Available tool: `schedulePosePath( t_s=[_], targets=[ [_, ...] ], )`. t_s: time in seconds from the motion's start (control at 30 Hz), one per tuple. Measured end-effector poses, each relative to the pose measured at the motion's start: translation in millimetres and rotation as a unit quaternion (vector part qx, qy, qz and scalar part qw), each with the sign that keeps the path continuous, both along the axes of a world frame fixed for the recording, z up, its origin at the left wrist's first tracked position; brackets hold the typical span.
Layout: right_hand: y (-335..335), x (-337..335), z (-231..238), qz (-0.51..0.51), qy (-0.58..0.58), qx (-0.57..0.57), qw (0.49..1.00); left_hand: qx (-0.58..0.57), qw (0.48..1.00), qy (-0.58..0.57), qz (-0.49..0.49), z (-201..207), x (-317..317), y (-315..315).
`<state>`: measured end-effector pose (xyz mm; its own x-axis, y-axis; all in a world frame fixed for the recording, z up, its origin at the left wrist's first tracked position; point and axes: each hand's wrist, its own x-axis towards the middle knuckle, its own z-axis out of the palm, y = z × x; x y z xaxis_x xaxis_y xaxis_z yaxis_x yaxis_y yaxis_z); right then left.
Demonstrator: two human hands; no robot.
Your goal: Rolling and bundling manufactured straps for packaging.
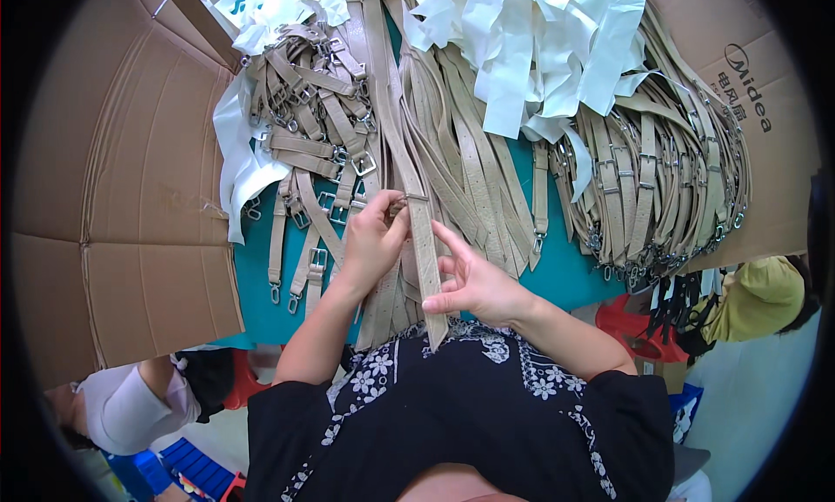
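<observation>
A beige strap (424, 250) with a pointed lower end hangs in front of me, running up into the pile on the table. My left hand (376, 241) pinches it at its left edge, near a narrow metal bar or loop (416, 197) across it. From the right, my right hand (477, 283) touches the same strap, thumb at its lower edge and index finger higher up, the other fingers curled. More long beige straps (474, 167) lie beneath and beyond my hands. Left of them is a tangled heap of short straps (304, 93) with square buckles and metal clips.
White sheets or strips (522, 50) cover the far side of the teal table (557, 276). Buckled straps (644, 171) hang bundled at the right. Cardboard (130, 197) stands at the left, more cardboard (739, 154) at the right. Two other people (130, 411) are near the lower corners.
</observation>
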<state>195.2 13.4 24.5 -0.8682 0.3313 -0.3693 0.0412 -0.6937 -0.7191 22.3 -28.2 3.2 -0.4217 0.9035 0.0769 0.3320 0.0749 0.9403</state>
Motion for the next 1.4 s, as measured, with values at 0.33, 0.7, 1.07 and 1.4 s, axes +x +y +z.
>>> schedulePosePath(
  t_s=[0.33, 0.7, 1.07, 1.4],
  targets=[
    [31.7, -25.5, -7.8, -0.098, -0.037, -0.025, 0.994, -0.028, 0.998, -0.038, -0.033, 2.1, 9.0, -4.0],
    [37.5, -24.5, -0.5, -0.037, -0.050, -0.048, 0.997, -0.070, 0.992, -0.093, -0.042, 0.5, -2.7, -6.5],
    [48.5, -8.4, -41.5, -0.036, 0.120, -0.366, 0.922, -0.083, 0.994, 0.032, -0.070, 23.1, -2.0, -3.4],
    [42.8, -13.3, -43.0, -0.020, 0.158, -0.408, 0.899, -0.068, 0.985, 0.145, -0.069, 17.8, -5.6, -4.7]
  ],
)
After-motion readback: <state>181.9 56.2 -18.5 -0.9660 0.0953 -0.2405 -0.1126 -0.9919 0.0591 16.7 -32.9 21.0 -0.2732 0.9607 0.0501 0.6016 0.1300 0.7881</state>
